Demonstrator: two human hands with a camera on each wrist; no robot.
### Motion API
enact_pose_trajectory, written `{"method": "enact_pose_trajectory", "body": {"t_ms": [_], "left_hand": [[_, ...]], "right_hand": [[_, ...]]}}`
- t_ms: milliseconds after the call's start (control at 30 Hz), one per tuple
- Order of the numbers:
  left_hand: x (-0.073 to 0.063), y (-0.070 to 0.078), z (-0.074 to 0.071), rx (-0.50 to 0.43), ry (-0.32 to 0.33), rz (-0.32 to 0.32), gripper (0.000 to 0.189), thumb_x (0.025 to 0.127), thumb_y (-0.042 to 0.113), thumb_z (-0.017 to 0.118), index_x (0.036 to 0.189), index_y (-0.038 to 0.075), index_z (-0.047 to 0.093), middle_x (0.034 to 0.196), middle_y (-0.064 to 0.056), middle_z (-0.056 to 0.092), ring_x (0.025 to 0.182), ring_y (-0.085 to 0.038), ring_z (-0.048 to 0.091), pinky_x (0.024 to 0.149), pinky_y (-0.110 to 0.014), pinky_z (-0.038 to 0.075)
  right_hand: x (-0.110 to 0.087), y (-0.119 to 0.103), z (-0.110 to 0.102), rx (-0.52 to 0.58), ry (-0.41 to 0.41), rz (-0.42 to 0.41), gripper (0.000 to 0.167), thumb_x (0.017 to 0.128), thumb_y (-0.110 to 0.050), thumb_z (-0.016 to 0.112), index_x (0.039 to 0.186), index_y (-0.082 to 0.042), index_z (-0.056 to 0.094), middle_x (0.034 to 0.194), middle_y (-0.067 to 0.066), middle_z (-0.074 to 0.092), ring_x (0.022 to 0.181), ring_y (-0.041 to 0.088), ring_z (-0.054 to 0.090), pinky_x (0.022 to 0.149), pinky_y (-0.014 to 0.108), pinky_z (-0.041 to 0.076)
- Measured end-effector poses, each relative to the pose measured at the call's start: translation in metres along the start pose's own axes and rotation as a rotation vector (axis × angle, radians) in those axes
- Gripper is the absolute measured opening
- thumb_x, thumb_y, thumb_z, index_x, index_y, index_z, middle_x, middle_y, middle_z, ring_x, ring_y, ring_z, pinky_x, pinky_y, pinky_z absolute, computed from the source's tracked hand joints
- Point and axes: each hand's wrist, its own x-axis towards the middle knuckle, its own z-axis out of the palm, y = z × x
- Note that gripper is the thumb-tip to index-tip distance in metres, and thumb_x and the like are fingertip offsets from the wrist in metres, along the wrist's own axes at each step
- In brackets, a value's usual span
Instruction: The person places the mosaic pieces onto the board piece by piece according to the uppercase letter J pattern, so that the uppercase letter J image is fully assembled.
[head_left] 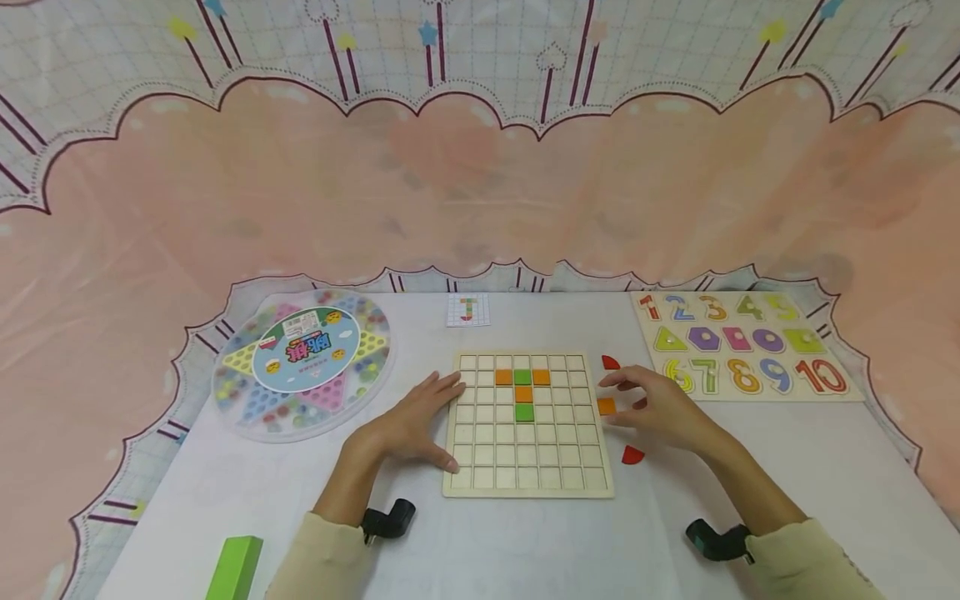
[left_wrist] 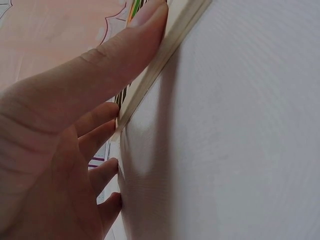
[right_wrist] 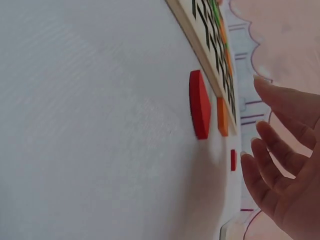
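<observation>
A wooden grid board (head_left: pixel 487 457) lies on the white table, with orange squares (head_left: pixel 522 394) and green squares (head_left: pixel 523 412) set in a T shape in its upper cells. My left hand (head_left: pixel 408 421) rests along the board's left edge, fingers spread and thumb at the lower corner; the left wrist view has the thumb (left_wrist: pixel 95 75) against the rim. Off the right edge, my right hand (head_left: pixel 663 408) hovers by a loose orange square (head_left: pixel 606 407), thumb and fingers apart. Two red quarter-circle pieces, one farther (head_left: pixel 611 362) and one nearer (head_left: pixel 633 455), flank that square.
A small pattern card (head_left: pixel 468 310) lies behind the board. To the left is a round Chinese checkers set (head_left: pixel 303 350); at the right, a number-and-shape puzzle board (head_left: pixel 723 383). One green block (head_left: pixel 234 568) sits at the near left.
</observation>
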Motion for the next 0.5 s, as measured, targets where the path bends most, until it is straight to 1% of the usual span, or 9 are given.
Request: {"method": "enact_pose_trajectory", "body": {"t_ms": [200, 367, 500], "left_hand": [[0.001, 0.0, 0.001, -0.008, 0.003, 0.001, 0.116, 0.067, 0.033, 0.096, 0.159, 0.003, 0.032, 0.172, -0.013, 0.021, 0.161, -0.044, 0.007, 0.127, -0.066, 0.015], [0.0, 0.001, -0.001, -0.011, 0.0, -0.01, 0.116, 0.067, 0.033, 0.096, 0.159, 0.004, 0.032, 0.172, -0.012, 0.02, 0.161, -0.043, 0.006, 0.128, -0.066, 0.015], [0.0, 0.002, -0.002, -0.018, -0.004, -0.025, 0.116, 0.067, 0.032, 0.096, 0.16, 0.006, 0.032, 0.173, -0.01, 0.019, 0.161, -0.041, 0.005, 0.128, -0.065, 0.014]], "right_hand": [[-0.002, 0.009, -0.002, 0.003, -0.014, 0.015, 0.047, 0.085, -0.021, 0.083, 0.128, -0.012, 0.066, 0.131, 0.011, 0.066, 0.123, 0.032, 0.055, 0.099, 0.049, 0.058], [0.0, 0.015, 0.001, 0.017, -0.023, -0.011, 0.044, 0.085, -0.02, 0.082, 0.126, -0.011, 0.067, 0.131, 0.01, 0.067, 0.124, 0.033, 0.056, 0.102, 0.051, 0.055], [0.004, 0.018, 0.005, 0.017, -0.043, -0.013, 0.043, 0.086, -0.02, 0.081, 0.126, -0.012, 0.067, 0.131, 0.008, 0.068, 0.126, 0.033, 0.057, 0.105, 0.052, 0.052]]}}
